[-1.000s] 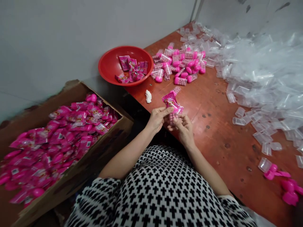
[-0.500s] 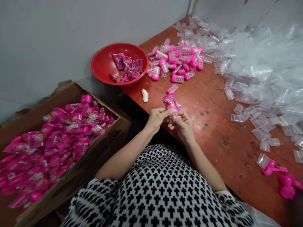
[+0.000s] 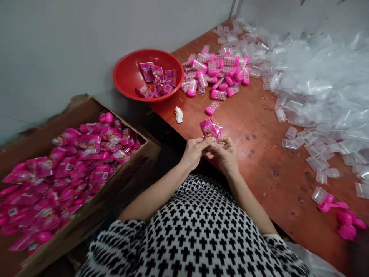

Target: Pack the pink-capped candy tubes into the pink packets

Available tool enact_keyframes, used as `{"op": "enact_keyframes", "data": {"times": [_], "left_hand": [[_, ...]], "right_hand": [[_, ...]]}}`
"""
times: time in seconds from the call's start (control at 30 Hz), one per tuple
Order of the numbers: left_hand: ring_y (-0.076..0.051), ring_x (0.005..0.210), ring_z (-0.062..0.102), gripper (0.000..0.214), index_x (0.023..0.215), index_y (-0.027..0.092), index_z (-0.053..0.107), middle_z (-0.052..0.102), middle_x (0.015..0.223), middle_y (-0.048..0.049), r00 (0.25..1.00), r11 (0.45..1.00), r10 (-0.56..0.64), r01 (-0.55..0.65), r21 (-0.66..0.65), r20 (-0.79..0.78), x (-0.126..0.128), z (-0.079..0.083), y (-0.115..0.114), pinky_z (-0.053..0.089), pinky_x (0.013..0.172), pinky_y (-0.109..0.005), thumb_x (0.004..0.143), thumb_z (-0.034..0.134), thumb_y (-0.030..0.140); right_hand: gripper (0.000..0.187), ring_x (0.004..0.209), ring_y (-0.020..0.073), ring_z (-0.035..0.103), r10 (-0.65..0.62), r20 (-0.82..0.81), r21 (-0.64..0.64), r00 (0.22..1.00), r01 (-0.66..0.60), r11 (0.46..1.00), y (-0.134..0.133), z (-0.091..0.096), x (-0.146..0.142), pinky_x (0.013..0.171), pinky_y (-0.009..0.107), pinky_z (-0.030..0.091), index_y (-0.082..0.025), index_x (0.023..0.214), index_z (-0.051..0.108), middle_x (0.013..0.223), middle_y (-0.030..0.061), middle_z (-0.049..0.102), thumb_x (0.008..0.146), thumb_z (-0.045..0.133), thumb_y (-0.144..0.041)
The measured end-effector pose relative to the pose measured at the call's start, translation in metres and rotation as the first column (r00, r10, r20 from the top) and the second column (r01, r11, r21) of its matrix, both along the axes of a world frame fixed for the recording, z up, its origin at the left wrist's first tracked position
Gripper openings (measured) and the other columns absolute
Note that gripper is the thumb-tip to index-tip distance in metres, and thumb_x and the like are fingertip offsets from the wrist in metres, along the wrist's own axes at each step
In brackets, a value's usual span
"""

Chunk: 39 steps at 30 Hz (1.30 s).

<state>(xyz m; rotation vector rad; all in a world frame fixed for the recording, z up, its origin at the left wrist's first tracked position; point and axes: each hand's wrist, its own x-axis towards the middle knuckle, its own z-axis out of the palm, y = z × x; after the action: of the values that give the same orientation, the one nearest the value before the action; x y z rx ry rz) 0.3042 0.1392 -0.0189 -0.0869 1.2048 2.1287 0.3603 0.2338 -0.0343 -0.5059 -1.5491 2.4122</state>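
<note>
My left hand point(image 3: 194, 153) and my right hand point(image 3: 226, 156) meet over the table's near edge, thumbs and fingertips pinched together. Between them stick up pink printed packets point(image 3: 206, 128), one overlapping another, their lower ends hidden by my fingers. Whether a candy-filled tube is also in my grip, I cannot tell. Just beyond the packets lies a clear tube of pink candy balls with a pink cap point(image 3: 212, 108). A crumpled white lump point(image 3: 178, 114) lies to its left.
A red bowl point(image 3: 123, 82) at the table's left edge contains several pink packets. Behind lies a heap of candy-filled tubes point(image 3: 223, 73). Clear empty tubes point(image 3: 323, 96) cover the right side, with pink caps point(image 3: 347, 225) nearer me. On my left, a cardboard box point(image 3: 135, 163) holds pink filled bags point(image 3: 72, 173).
The packets between my hands have turned, and more of their printed faces shows. The pink candy balls seen at my fingertips before are now out of sight. The view has shifted slightly.
</note>
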Motion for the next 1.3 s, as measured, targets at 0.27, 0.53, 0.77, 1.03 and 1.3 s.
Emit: {"op": "enact_keyframes", "data": {"times": [0.27, 0.53, 0.77, 1.03, 1.3], "left_hand": [[-0.01, 0.059, 0.06, 0.03, 0.062, 0.008, 0.066, 0.066, 0.064, -0.0047, 0.995, 0.994, 0.062, -0.068, 0.084, 0.072, -0.006, -0.006, -0.018, 0.051, 0.057, -0.022, 0.056, 0.084, 0.032], [-0.015, 0.068, 0.066, 0.031, 0.068, 0.012, 0.067, 0.071, 0.073, -0.0066, 0.988, 0.988, 0.154, -0.154, 0.018, 0.018, 0.005, 0.003, -0.042, 0.054, 0.066, -0.028, 0.059, 0.082, 0.037], [-0.019, 0.106, 0.064, 0.051, 0.103, 0.027, 0.065, 0.071, 0.105, -0.0036, 0.641, 0.684, 0.685, -0.73, 0.001, -0.347, -0.032, 0.011, -0.114, 0.051, 0.091, -0.033, 0.079, 0.048, 0.068], [-0.029, 0.138, 0.034, 0.036, 0.111, 0.024, 0.068, 0.054, 0.137, -0.0078, 0.446, 0.791, -0.388, -0.289, -0.54, -0.807, -0.035, -0.038, 0.006, 0.015, 0.116, -0.052, 0.076, 0.071, 0.03], [-0.028, 0.137, 0.036, 0.023, 0.104, 0.025, 0.069, 0.057, 0.134, -0.0062, 0.336, 0.713, -0.531, -0.318, -0.625, -0.778, -0.039, -0.058, 0.021, 0.016, 0.115, -0.055, 0.084, 0.059, 0.023]], "right_hand": [[0.031, 0.071, 0.0127, 0.072, 0.096, 0.003, -0.03, 0.995, -0.096, 0.995, -0.002, -0.004, 0.01, 0.064, 0.022, 0.061, -0.021, 0.093, 0.058, 0.083, -0.0001, 0.075, 0.071, 0.077, -0.031], [0.032, 0.055, 0.0121, 0.069, 0.084, 0.05, 0.001, 0.995, -0.085, 0.996, -0.014, 0.0, -0.002, 0.052, 0.022, 0.059, -0.021, 0.082, 0.054, 0.067, -0.0032, 0.072, 0.068, 0.079, -0.036], [0.027, 0.054, 0.0113, 0.066, -0.014, 0.059, 0.137, 0.998, 0.006, 0.99, 0.019, 0.004, 0.008, 0.05, 0.021, 0.054, -0.02, 0.088, 0.055, 0.07, -0.0005, 0.071, 0.078, 0.069, -0.042], [0.027, 0.051, 0.0096, 0.063, -0.042, 0.128, 0.246, 0.991, 0.01, 0.969, 0.048, 0.001, 0.018, 0.044, 0.018, 0.048, -0.02, 0.083, 0.057, 0.069, -0.0005, 0.07, 0.078, 0.068, -0.043], [0.028, 0.052, 0.0102, 0.06, -0.059, 0.176, 0.301, 0.983, 0.003, 0.954, 0.056, -0.005, 0.009, 0.044, 0.02, 0.047, -0.02, 0.081, 0.057, 0.068, -0.001, 0.067, 0.078, 0.066, -0.046]]}}
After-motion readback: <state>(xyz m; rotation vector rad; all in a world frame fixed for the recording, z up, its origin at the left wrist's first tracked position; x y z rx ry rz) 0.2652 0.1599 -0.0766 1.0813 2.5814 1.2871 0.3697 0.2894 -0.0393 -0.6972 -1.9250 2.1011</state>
